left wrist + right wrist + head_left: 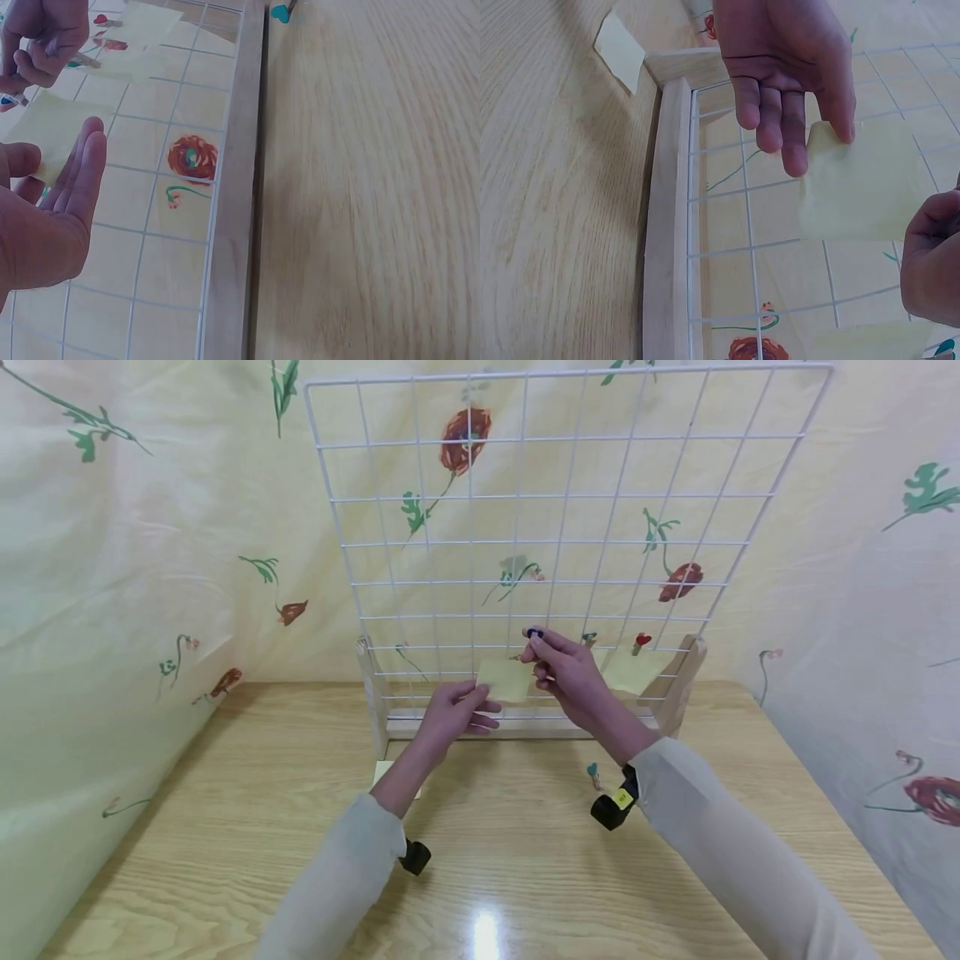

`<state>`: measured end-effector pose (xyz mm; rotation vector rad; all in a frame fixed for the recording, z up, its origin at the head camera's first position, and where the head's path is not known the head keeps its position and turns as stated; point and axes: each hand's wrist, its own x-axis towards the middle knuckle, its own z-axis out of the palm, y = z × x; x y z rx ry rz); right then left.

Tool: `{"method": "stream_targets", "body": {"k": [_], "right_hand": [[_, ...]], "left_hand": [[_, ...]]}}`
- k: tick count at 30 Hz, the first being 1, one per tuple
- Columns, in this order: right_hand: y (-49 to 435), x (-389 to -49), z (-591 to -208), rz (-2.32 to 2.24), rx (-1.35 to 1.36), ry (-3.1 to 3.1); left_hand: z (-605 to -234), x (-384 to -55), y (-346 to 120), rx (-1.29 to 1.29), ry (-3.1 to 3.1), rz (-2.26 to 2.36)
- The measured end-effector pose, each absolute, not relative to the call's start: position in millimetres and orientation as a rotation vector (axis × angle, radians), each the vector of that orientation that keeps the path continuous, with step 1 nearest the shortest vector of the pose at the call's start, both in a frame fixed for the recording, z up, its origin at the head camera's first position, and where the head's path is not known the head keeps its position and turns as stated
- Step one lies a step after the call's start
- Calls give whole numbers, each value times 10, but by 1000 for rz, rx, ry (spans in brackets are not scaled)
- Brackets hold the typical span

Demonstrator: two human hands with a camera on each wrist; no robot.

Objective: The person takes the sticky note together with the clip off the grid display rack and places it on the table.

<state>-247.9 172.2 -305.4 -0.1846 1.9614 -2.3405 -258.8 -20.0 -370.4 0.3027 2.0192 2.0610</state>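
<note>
My left hand pinches a pale yellow paper note by its lower left corner, thumb in front, holding it against the lower part of a white wire grid. At the note's upper right, my right hand pinches a small clothespin with a dark blue heart. In the left wrist view that blue-tipped clothespin lies close to the note's upper edge. To the right, a red-heart clothespin holds another yellow note on the grid; a green-tipped clothespin holds a note beside it.
The grid leans back in a wooden stand on the wooden table. A loose teal-heart clothespin lies near my right wrist. Another yellow note lies on the table, partly hidden by my left forearm. Flower-printed cloth surrounds the table.
</note>
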Motion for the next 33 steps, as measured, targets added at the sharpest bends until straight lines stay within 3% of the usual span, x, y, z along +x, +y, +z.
{"method": "stream_targets", "body": {"k": [33], "right_hand": [[2052, -2142, -3310, -2184, -97, 2067]], "left_hand": [[-3865, -2353, -446, 301, 2094, 1974]]}}
